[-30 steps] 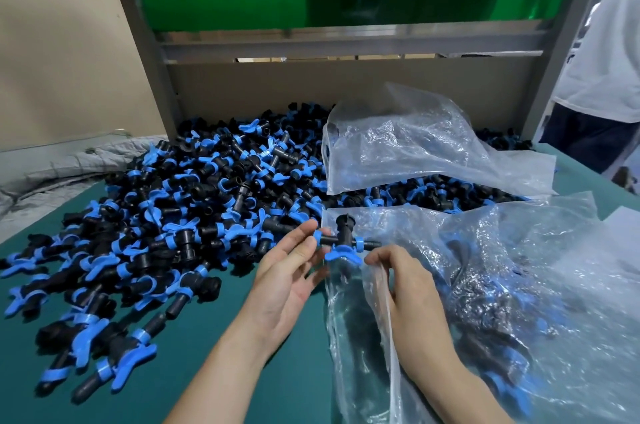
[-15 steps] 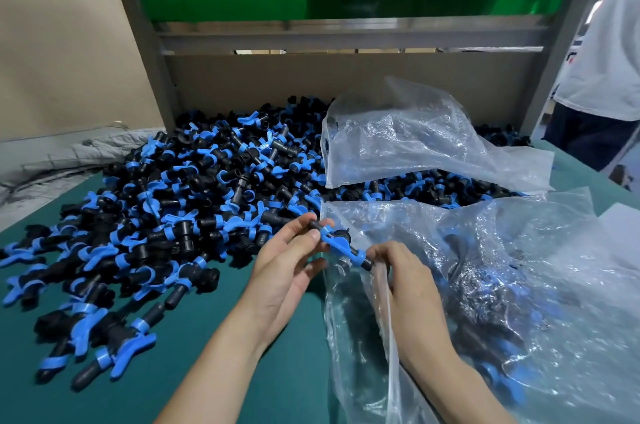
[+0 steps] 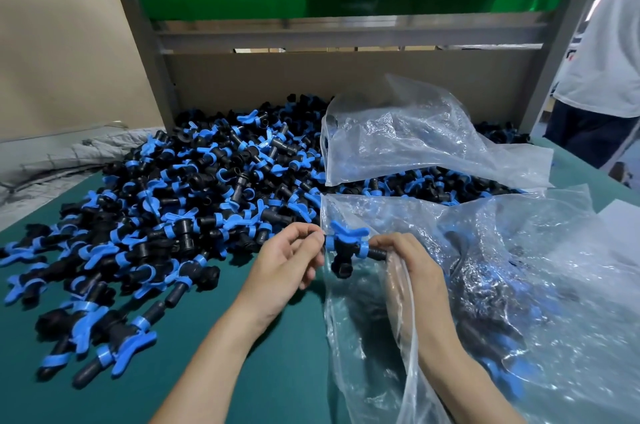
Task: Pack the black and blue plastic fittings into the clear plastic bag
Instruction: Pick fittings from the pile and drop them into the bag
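Holding one fitting (image 3: 343,245) between both hands, I have it right at the left edge of the clear bag (image 3: 519,267), by its open mouth. My left hand (image 3: 287,261) sits just left of the bag with its fingers curled in. Its thumb and forefinger are closed together on the fitting's left end. My right hand (image 3: 410,259) lies at the bag's mouth, with the film draped across its back and wrist. Its fingertips are pinched on the black stub at the fitting's right end. I cannot tell whether those fingers also grip the film. The fitting's blue wing handle points up, and its black socket hangs down toward me. Inside the bag, more fittings show dimly through the wrinkled plastic. Left of the bag and behind it, the loose pile (image 3: 207,181) spreads over the green table (image 3: 277,371). A second bag (image 3: 415,139) lies crumpled on the pile just behind the clear bag. A person (image 3: 606,60) stands beyond the bag's far right corner.
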The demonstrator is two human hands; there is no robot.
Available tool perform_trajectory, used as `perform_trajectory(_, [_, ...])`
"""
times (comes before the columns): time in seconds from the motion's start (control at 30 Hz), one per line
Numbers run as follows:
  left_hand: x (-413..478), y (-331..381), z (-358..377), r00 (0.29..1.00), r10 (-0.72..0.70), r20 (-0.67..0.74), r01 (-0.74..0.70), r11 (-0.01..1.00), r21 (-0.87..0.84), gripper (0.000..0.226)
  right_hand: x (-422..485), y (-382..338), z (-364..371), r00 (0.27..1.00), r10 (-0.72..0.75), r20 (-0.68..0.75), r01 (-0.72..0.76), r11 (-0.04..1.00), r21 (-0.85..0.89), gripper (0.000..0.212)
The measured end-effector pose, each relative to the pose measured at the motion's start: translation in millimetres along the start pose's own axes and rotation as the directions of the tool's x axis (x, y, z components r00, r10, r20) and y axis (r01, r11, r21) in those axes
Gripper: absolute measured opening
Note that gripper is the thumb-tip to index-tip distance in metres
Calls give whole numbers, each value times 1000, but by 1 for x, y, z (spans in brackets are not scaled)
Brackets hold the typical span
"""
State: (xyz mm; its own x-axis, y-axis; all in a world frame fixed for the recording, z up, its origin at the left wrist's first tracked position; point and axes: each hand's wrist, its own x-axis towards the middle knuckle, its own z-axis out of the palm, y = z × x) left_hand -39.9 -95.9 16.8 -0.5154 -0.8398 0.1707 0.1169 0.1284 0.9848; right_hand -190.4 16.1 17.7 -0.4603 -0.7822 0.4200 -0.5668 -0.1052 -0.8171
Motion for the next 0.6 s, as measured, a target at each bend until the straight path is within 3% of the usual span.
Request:
perform_trajectory(0.1, [0,2,1,995,58,-75,-53,997,64,17,0,5,-1,998,-69,12,70,993,-92,41])
perform_trajectory(0.33, [5,0,-5,948,79,-310,-35,989,146,36,-1,-1,0,993,-104,-46,103,994,-27,39])
perform_trajectory(0.6, [3,0,-2,950,75,-304,-6,975,222,48,0,-1,1,993,-106,-44,104,994,-45,40])
